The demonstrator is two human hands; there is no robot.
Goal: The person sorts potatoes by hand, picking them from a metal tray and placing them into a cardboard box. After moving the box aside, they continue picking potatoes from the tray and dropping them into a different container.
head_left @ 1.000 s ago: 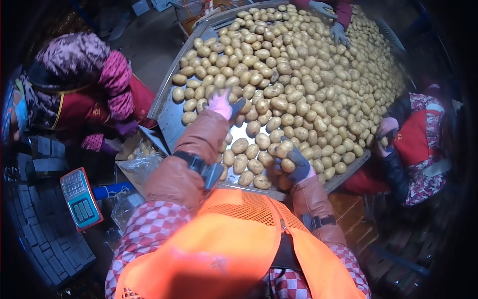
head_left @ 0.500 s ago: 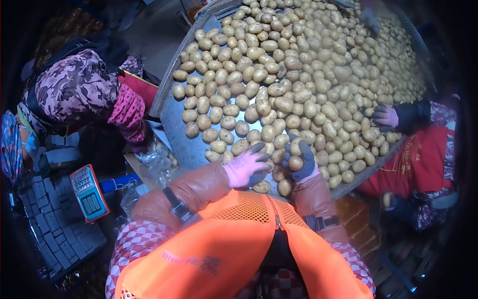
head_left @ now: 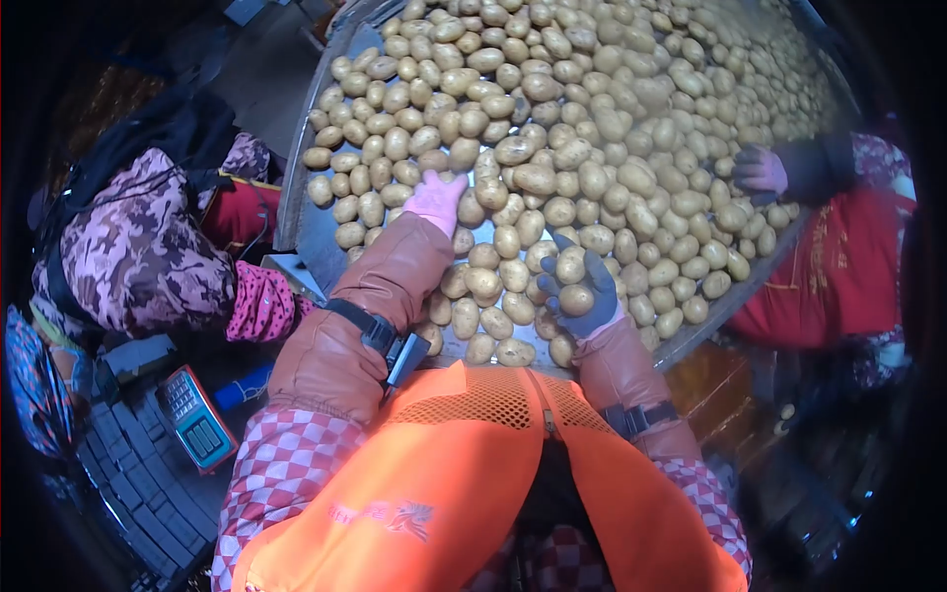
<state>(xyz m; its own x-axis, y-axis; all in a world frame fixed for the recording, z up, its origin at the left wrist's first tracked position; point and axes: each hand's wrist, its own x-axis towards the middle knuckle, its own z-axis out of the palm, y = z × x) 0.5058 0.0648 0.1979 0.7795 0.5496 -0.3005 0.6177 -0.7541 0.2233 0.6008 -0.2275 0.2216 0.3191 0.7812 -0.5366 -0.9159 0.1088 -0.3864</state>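
Observation:
A wide heap of potatoes (head_left: 631, 178) covers the metal table (head_left: 321, 222) before me. My left hand (head_left: 437, 197), in a pink glove, reaches forward among the potatoes, thumb spread apart from the fingers. Its fingertips are partly lost between potatoes, and I see nothing lifted in it. My right hand (head_left: 595, 304), in a grey-and-pink glove, is turned palm up near the table's front edge. Its fingers curl around two potatoes (head_left: 572, 283). Several loose potatoes (head_left: 496, 321) lie between my forearms.
At the right, a co-worker's gloved hand (head_left: 760, 172) rests on the potatoes beside a red apron (head_left: 799, 266). Another person in a camouflage top (head_left: 138, 242) bends at the left. Below them are a scale display (head_left: 197, 419) and stacked grey blocks (head_left: 148, 493).
My left hand has moved forward and left from the table's near edge into the potatoes. Potatoes now lie gathered where it was. The right hand still holds its potatoes, tilted more open.

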